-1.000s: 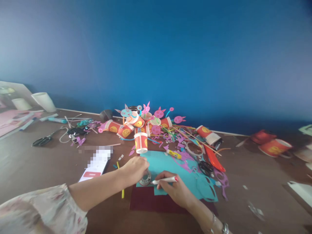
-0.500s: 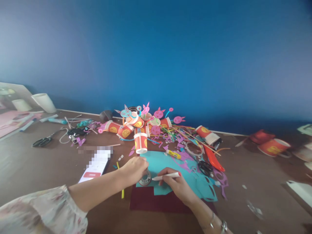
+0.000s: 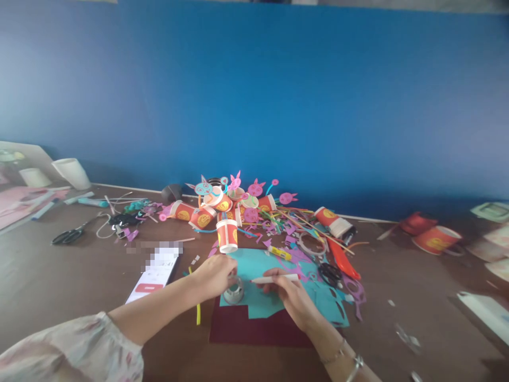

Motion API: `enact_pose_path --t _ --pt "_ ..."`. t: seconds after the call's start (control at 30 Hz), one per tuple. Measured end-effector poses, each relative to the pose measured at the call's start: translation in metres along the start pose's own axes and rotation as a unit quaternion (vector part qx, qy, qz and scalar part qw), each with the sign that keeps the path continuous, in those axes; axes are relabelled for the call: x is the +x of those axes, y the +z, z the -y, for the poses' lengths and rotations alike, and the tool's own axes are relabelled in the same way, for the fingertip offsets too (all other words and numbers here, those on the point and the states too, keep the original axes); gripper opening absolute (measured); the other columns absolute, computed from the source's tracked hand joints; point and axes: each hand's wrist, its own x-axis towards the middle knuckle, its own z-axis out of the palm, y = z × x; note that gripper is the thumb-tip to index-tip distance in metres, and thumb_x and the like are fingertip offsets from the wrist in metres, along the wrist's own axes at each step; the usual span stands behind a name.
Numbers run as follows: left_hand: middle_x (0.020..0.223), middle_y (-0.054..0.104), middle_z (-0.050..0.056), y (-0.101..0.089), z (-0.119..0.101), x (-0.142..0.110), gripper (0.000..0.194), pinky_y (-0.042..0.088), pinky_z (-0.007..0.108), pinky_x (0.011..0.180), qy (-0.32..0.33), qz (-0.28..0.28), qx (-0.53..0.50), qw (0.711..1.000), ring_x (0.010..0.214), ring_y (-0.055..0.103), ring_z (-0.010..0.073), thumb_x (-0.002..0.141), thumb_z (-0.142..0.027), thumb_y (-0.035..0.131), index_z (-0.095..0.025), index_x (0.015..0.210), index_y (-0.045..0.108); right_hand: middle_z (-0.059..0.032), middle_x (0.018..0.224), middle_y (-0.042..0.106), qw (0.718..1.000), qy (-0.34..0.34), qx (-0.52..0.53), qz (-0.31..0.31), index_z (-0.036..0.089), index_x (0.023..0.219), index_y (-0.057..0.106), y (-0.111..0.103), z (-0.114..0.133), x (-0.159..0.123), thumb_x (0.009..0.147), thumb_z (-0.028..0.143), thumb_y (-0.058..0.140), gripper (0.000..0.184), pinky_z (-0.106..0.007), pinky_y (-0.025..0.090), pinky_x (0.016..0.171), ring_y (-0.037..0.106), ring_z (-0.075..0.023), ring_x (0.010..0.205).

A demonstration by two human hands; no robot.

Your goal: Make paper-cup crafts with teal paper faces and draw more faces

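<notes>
My left hand [image 3: 217,276] is closed, its fingertips at the upper edge of a silvery roll of tape [image 3: 234,293] on a sheet of turquoise paper [image 3: 258,305]. Whether the thumb reaches inside the roll is hidden. In my right hand [image 3: 288,297] is a white marker with a red end [image 3: 278,278], held like a pen, its tip pointing left just above the paper, a little right of the roll. Under the turquoise sheet lies a dark maroon sheet [image 3: 258,334]. A red and white paper cup [image 3: 228,237] stands just beyond my left hand.
Several decorated paper cups with pink and blue animal faces [image 3: 254,188] are piled by the blue wall. Paper scraps, a yellow glue stick [image 3: 279,252] and black-handled scissors [image 3: 331,274] lie right of them. A phone [image 3: 153,276] and more scissors [image 3: 71,233] lie left.
The marker tip has moved up and slightly away from the tape roll, and the marker lies more level. My left hand stays at the roll. The view has tilted up slightly.
</notes>
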Motion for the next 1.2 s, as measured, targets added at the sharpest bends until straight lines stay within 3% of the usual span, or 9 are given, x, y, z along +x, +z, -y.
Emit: enact_pose_path --t 0.2,0.47,0.6,0.67,0.73,0.83,1.0,1.2 --pt "0.075 0.069 0.001 -0.009 -0.001 -0.002 0.01 0.041 0.023 0.06 -0.07 -0.038 -0.075 0.994 0.074 0.064 0.0187 0.071 -0.026 0.06 -0.022 0.077 0.066 -0.0021 0.063 0.065 0.993 0.002 0.119 -0.025 0.016 0.078 0.068 -0.003 -0.001 0.007 0.07 0.038 0.068 0.023 -0.032 0.041 0.076 0.063 -0.0212 0.076" --pt "0.083 0.067 0.004 0.021 -0.047 -0.001 0.01 0.045 0.028 0.071 -0.018 -0.021 -0.061 0.998 0.081 0.063 0.02 0.075 -0.023 0.056 -0.021 0.08 0.065 0.0026 0.057 0.061 0.97 0.037 0.226 -0.078 0.017 0.07 0.068 -0.009 0.005 0.011 0.063 0.023 0.072 0.01 -0.027 0.044 0.068 0.065 -0.0178 0.073" --pt "0.085 0.066 0.004 0.023 -0.05 -0.002 0.013 0.046 0.029 0.072 -0.023 -0.012 -0.088 0.996 0.082 0.063 0.0204 0.078 -0.026 0.055 -0.021 0.084 0.065 0.0019 0.058 0.062 0.965 0.047 0.241 -0.088 0.016 0.07 0.068 -0.009 0.007 0.009 0.063 0.021 0.071 0.009 -0.025 0.045 0.065 0.065 -0.0173 0.072" --pt "0.093 0.065 0.004 0.024 -0.045 -0.006 0.026 0.046 0.03 0.074 -0.016 -0.021 -0.12 0.992 0.085 0.061 0.0209 0.076 -0.034 0.059 -0.022 0.098 0.063 0.0016 0.057 0.062 0.965 0.05 0.243 -0.087 0.016 0.071 0.068 -0.008 0.006 0.009 0.063 0.021 0.07 0.009 -0.026 0.046 0.065 0.065 -0.0175 0.071" --pt "0.102 0.062 0.006 0.026 -0.04 -0.01 0.053 0.046 0.033 0.081 0.004 -0.023 -0.141 0.99 0.095 0.058 0.0244 0.064 -0.048 0.071 -0.021 0.108 0.059 0.0013 0.057 0.062 0.963 0.05 0.251 -0.081 0.015 0.072 0.068 -0.008 0.006 0.01 0.064 0.02 0.069 0.009 -0.026 0.045 0.064 0.064 -0.0171 0.07" --pt "0.104 0.059 0.007 0.034 -0.037 -0.016 0.074 0.042 0.039 0.088 0.024 -0.023 -0.144 0.989 0.101 0.052 0.0278 0.047 -0.056 0.079 -0.019 0.108 0.059 0.0011 0.055 0.062 0.961 0.052 0.26 -0.074 0.015 0.072 0.068 -0.008 0.005 0.011 0.064 0.018 0.069 0.009 -0.025 0.045 0.063 0.064 -0.0168 0.068" --pt "0.098 0.058 0.004 0.045 -0.039 -0.019 0.049 0.041 0.038 0.089 0.041 -0.035 -0.155 0.986 0.096 0.051 0.0243 0.059 -0.043 0.077 -0.021 0.1 0.06 0.0006 0.056 0.062 0.966 0.038 0.243 -0.074 0.015 0.07 0.068 -0.004 0.005 0.009 0.066 0.019 0.067 0.007 -0.026 0.044 0.067 0.063 -0.017 0.069" --pt "0.098 0.058 0.004 0.041 -0.034 -0.015 0.042 0.042 0.036 0.087 0.047 -0.037 -0.186 0.981 0.096 0.052 0.0232 0.064 -0.034 0.073 -0.022 0.102 0.06 0.0002 0.063 0.06 0.986 -0.022 0.152 -0.061 0.018 0.07 0.067 0.006 0.0 0.012 0.073 0.024 0.06 0.009 -0.032 0.043 0.08 0.06 -0.0194 0.077"
